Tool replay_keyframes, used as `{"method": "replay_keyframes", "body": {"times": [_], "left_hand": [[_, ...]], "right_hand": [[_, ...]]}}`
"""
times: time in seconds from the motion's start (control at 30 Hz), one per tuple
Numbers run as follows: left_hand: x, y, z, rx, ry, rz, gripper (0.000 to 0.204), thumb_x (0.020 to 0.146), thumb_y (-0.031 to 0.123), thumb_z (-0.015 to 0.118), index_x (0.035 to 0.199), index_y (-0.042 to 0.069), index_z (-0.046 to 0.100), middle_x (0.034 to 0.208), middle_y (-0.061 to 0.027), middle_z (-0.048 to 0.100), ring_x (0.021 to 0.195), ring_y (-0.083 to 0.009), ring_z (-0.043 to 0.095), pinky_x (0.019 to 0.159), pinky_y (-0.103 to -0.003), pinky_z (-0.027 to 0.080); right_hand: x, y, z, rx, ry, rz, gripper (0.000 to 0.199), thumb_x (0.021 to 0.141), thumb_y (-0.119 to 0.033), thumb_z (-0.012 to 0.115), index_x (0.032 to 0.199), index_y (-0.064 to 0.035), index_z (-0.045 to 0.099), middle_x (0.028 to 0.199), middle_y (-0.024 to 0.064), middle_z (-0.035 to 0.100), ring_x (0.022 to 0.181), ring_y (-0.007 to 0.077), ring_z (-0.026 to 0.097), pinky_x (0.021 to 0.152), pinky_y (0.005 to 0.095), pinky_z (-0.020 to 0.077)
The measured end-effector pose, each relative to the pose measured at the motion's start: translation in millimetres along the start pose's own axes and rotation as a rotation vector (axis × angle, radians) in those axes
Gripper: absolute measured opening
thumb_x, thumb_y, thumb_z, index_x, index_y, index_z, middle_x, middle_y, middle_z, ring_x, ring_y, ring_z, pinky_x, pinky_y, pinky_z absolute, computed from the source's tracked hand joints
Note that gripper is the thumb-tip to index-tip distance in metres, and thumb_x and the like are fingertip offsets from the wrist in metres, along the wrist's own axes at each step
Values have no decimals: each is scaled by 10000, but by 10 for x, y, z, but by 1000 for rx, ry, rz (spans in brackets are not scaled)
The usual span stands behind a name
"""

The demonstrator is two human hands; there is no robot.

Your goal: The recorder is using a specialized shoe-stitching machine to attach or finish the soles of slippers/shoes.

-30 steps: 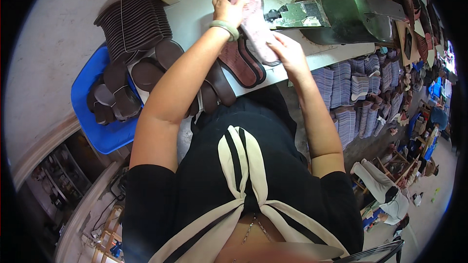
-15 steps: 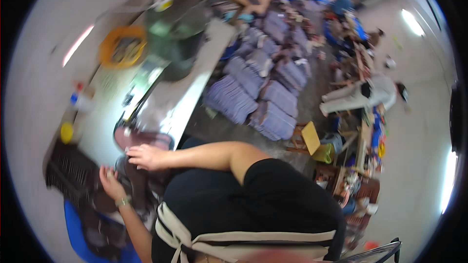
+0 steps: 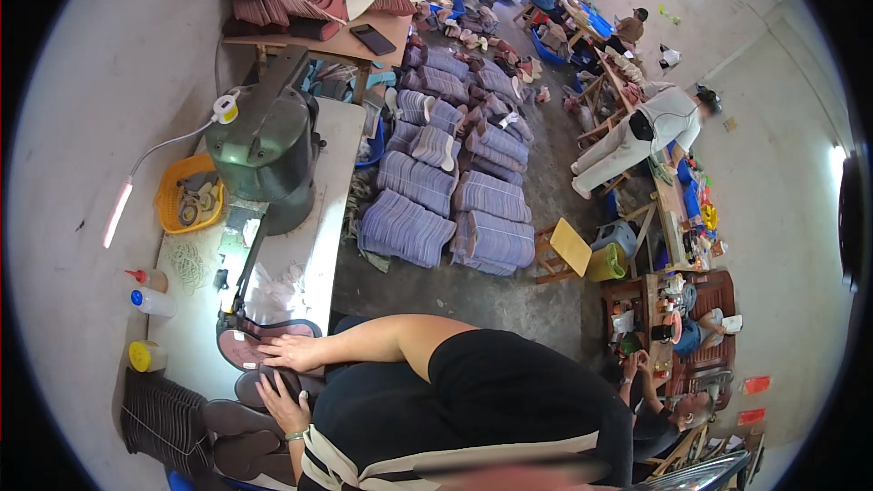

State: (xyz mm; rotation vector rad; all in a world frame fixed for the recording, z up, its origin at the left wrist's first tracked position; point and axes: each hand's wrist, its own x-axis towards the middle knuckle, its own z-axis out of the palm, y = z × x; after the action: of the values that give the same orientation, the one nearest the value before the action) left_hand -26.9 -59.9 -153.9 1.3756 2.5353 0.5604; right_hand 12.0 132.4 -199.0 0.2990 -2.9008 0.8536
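Observation:
My right hand (image 3: 296, 352) lies flat, fingers stretched out, on the near end of a dark-pink shoe sole (image 3: 238, 347) with a dark rim. That sole lies under the narrow arm of a green machine (image 3: 264, 159) on the white table. Just below, my left hand (image 3: 286, 406), with a band at its wrist, rests its spread fingers on a dark brown sole (image 3: 255, 388). Whether its thumb grips this sole I cannot tell. More dark brown soles (image 3: 241, 453) lie overlapping beside my left wrist.
A stack of dark ribbed pieces (image 3: 164, 423) stands at the table's near-left end. Bottles (image 3: 153, 302) and a yellow basket (image 3: 189, 193) line the wall side. Bundled purple-grey soles (image 3: 406, 227) cover the floor; a yellow-topped stool (image 3: 570, 247) and several people are beyond.
My left hand has come in from the lower left to the dark sole, close beside my right hand. The view has shifted, and the earlier frame is blurred.

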Motion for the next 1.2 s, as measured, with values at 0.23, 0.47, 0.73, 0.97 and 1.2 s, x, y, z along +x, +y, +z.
{"method": "replay_keyframes", "body": {"times": [0.23, 0.47, 0.73, 0.97, 1.2], "left_hand": [[-9, 87, -43, 146, -21, -99, 841, 643, 65, 711, 1380, 119, 309, 1435, -216, 234, 1305, -449, 246, 993, -519, 321], [-11, 39, -180, 249, -161, -76, 879, 596, 46, 711, 1377, 148, 320, 1468, -186, 174, 1295, -421, 279, 965, -503, 355], [-160, -245, -169, -97, 121, 54, 712, 728, -42, 466, 1400, -8, 233, 1395, -278, 274, 1245, -446, 346, 1032, -451, 309], [-40, -198, -533, -233, 345, -256, 724, 740, -87, 383, 1430, 59, 218, 1383, -276, 289, 1278, -422, 306, 1060, -439, 268], [-214, -253, -458, 94, 515, -203, 503, 832, 40, 453, 1330, 6, 384, 1378, -220, 339, 1254, -380, 365, 1039, -417, 315]], "right_hand": [[-91, -57, -120, 92, -113, 82, 483, 867, -184, 420, 1335, -71, 383, 1457, 207, 244, 1291, 398, 332, 1030, 463, 311], [-101, -51, -41, 4, -78, 67, 504, 873, -184, 399, 1364, -83, 342, 1463, 207, 231, 1293, 387, 336, 1029, 455, 313], [-46, -121, -116, 133, -52, 147, 521, 899, -170, 362, 1400, -61, 274, 1450, 228, 235, 1295, 362, 340, 1003, 431, 336], [-68, -77, -7, 1, -40, 94, 519, 874, -163, 411, 1380, -86, 323, 1448, 234, 220, 1289, 377, 327, 997, 454, 325], [1, -29, -214, 277, 5, 123, 828, 613, -62, 665, 1370, -80, 330, 1417, 239, 252, 1292, 400, 301, 1020, 483, 307]]}}
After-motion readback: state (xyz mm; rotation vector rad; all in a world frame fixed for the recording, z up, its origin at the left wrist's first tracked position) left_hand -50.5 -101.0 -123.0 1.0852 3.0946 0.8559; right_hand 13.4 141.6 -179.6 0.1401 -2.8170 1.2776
